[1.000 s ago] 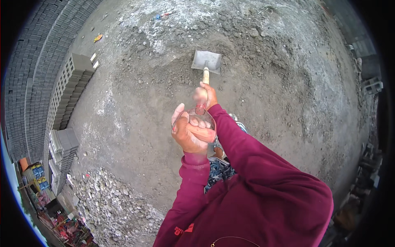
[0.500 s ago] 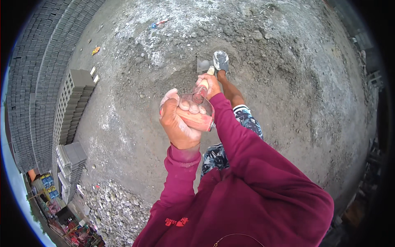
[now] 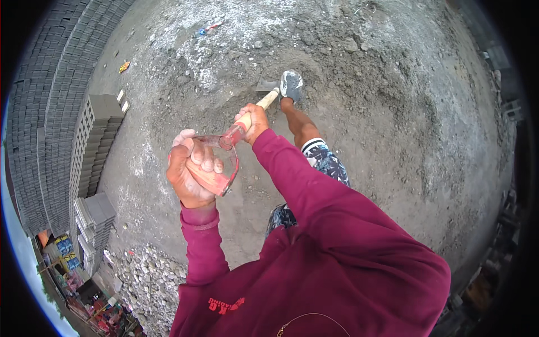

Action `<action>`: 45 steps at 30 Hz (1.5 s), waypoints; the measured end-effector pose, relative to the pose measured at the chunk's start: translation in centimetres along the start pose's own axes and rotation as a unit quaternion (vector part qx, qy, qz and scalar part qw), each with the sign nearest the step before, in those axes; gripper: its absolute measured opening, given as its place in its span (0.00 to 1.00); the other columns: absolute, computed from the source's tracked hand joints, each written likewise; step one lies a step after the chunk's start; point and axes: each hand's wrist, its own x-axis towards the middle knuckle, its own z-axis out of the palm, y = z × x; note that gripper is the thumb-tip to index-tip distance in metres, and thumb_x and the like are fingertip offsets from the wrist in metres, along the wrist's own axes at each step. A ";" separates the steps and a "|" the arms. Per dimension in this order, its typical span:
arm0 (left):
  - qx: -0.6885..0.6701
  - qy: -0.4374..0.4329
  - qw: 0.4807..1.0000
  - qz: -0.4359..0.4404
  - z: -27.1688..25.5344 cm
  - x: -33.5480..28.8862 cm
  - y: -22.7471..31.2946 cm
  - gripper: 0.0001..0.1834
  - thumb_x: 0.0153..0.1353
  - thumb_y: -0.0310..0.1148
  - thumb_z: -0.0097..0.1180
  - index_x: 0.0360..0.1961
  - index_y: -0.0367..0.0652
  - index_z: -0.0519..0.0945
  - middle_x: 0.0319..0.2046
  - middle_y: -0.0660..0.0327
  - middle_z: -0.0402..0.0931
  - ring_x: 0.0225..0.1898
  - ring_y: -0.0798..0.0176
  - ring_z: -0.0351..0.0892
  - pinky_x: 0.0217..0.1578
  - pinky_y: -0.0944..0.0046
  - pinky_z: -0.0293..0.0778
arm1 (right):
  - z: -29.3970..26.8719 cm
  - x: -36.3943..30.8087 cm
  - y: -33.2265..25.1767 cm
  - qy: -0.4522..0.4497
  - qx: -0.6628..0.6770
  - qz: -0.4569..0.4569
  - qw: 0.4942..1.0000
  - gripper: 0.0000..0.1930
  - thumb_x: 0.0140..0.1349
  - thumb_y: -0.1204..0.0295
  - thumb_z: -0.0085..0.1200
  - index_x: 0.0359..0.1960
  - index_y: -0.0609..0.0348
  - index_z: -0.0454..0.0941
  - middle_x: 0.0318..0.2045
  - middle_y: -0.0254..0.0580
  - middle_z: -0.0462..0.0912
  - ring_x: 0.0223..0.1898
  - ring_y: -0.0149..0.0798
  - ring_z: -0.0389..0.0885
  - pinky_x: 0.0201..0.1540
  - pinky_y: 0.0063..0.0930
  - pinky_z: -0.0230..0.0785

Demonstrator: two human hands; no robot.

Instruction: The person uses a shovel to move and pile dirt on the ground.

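A shovel slants across the view, its red D-shaped grip point(image 3: 210, 179) toward me and its pale wooden shaft point(image 3: 268, 99) running forward. My left hand point(image 3: 191, 174) is closed round the crossbar of the grip, fingers through the loop. Farther along, my right hand point(image 3: 257, 121) wraps the shaft just beyond the red socket. The grey metal blade point(image 3: 268, 84) is at the ground, beside my dusty shoe point(image 3: 291, 85); part of it is hidden behind the shaft's end and the shoe.
Loose grey soil and rubble point(image 3: 359, 62) spread ahead of the shoe. Hollow concrete blocks point(image 3: 92, 140) stand stacked at the left, with long rows of grey blocks point(image 3: 53, 73) behind. A gravel heap point(image 3: 149, 281) lies at the lower left. A small orange wrapper point(image 3: 124, 67) lies on the ground.
Both hands have moved left with the shovel's grip end, and the left hand is slightly lower. The shaft now leans more to the left, and more of it shows beyond my right hand.
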 end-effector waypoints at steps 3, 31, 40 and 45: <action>0.112 0.043 0.991 -0.059 -5.4 -3.3 0.1 0.15 0.62 0.32 0.45 0.49 0.41 0.67 0.18 0.65 0.66 0.17 0.63 0.70 0.20 0.56 0.74 | -5.8 -2.1 3.0 0.023 -0.055 0.011 0.998 0.07 0.50 0.69 0.54 0.28 0.55 0.70 0.19 0.35 0.71 0.18 0.35 0.71 0.20 0.34 0.67; 0.045 -0.094 0.994 -0.019 -8.1 -2.4 -3.3 0.15 0.60 0.32 0.45 0.46 0.38 0.64 0.18 0.61 0.66 0.17 0.63 0.69 0.23 0.56 0.77 | -7.2 0.4 -0.9 0.039 -0.200 0.071 0.976 0.05 0.49 0.72 0.52 0.26 0.55 0.69 0.18 0.34 0.71 0.16 0.35 0.71 0.18 0.33 0.68; 0.103 0.085 0.989 -0.067 -14.7 -7.1 -4.7 0.26 0.64 0.38 0.46 0.59 0.37 0.60 0.17 0.62 0.66 0.16 0.64 0.70 0.20 0.57 0.76 | -12.1 0.3 2.2 0.170 -0.371 0.039 0.912 0.09 0.51 0.73 0.51 0.33 0.61 0.72 0.22 0.42 0.73 0.18 0.40 0.75 0.19 0.36 0.72; 0.123 0.236 0.963 -0.037 -23.1 -7.9 -3.8 0.30 0.62 0.53 0.48 0.53 0.36 0.66 0.15 0.63 0.66 0.15 0.65 0.69 0.17 0.64 0.71 | -15.0 3.0 7.8 0.204 -0.399 0.042 0.893 0.10 0.49 0.75 0.51 0.34 0.67 0.71 0.24 0.46 0.74 0.18 0.46 0.76 0.20 0.42 0.75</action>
